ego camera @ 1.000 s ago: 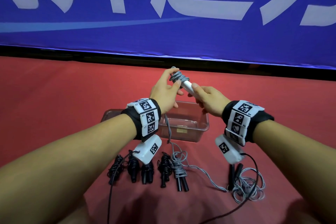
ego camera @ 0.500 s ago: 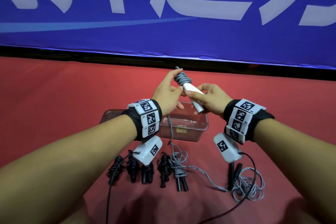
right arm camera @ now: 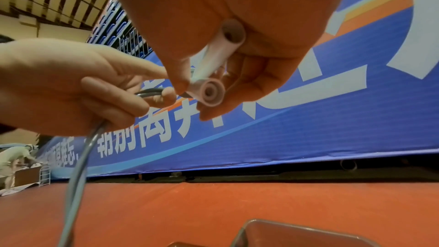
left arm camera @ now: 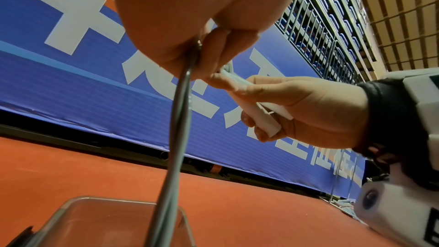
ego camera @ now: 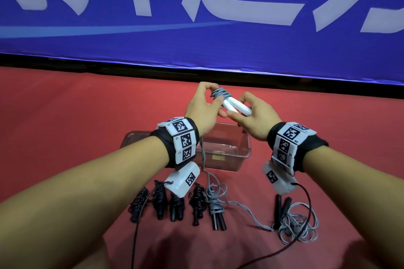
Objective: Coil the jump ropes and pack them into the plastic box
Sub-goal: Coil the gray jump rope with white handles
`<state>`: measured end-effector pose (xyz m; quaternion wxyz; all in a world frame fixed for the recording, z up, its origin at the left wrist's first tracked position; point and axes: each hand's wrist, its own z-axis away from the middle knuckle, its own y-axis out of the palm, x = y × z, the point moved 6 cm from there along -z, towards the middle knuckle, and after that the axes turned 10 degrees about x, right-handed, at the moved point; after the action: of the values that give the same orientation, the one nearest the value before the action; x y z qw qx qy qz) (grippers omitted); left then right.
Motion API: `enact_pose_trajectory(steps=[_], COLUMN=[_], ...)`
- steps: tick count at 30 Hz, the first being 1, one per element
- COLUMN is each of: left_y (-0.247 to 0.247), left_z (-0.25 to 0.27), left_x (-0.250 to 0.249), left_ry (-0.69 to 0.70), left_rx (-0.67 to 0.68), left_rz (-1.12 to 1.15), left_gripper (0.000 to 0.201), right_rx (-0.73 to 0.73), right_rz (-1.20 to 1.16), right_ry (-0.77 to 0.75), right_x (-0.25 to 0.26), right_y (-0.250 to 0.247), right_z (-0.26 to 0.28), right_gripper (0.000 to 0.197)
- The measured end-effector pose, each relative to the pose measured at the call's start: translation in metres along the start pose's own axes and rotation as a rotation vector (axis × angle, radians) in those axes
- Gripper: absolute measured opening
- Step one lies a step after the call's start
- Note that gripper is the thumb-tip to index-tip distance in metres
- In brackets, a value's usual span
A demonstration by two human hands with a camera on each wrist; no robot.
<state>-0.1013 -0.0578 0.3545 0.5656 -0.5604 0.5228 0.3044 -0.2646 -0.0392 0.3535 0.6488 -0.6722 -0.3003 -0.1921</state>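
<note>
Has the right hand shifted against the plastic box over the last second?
Yes. The right hand, gripping the white handles, has swung outward, so the handles' butt ends now sit above the plastic box's right edge.

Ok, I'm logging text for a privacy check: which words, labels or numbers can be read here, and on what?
Blue banner: large white Chinese characters, cropped by the frame; none reads with certainty.
Wristband markers: coded squares; the tiny print beside them is too small to read.
Sticker on the plastic box: blurred.
White handles: no text visible.
</note>
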Motion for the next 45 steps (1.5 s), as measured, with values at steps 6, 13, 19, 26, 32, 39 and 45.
enact_pose_trajectory(steps=[6, 13, 19, 26, 32, 39, 45], left_y=[0.0, 0.0, -0.007, -0.003, 0.004, -0.002, 0.006], left_z=[0.0, -0.003, -0.009, -0.006, 0.001, -0.001, -0.005], left_x=[0.008, 0.014, 0.017, 0.011, 0.008, 0.003, 0.002], left_ry=[-0.026, -0.022, -0.056, -0.116, -0.158, -0.011, -0.056], left_rx=[-0.089, -0.086, -0.09, 0.007, 0.149, 0.007, 0.063], left_rz=[-0.006, 0.179, 0.258, 0.273, 0.179, 0.115, 0.118], left_gripper=[0.03, 0.032, 0.03, 0.027, 0.055, 0.049, 0.036], right_rx=[0.086, 0.253, 0.328, 0.213, 0.051, -0.011, 0.039], right_rz=[0.014, -0.429, -0.756, -0.644, -0.252, 0.247, 0.278], right_ry=[-0.044, 0.042, 0.123, -0.011, -0.136, -0.146, -0.028], right_x=[0.005, 0.008, 0.014, 0.012, 0.008, 0.011, 0.008], right_y=[0.012, 0.021, 0.022, 0.016, 0.0, 0.002, 0.007], right_z=[-0.001, 0.002, 0.007, 0.0, -0.003, 0.001, 0.002], right_gripper=[0.03, 0.024, 0.01, 0.031, 0.046, 0.052, 0.032])
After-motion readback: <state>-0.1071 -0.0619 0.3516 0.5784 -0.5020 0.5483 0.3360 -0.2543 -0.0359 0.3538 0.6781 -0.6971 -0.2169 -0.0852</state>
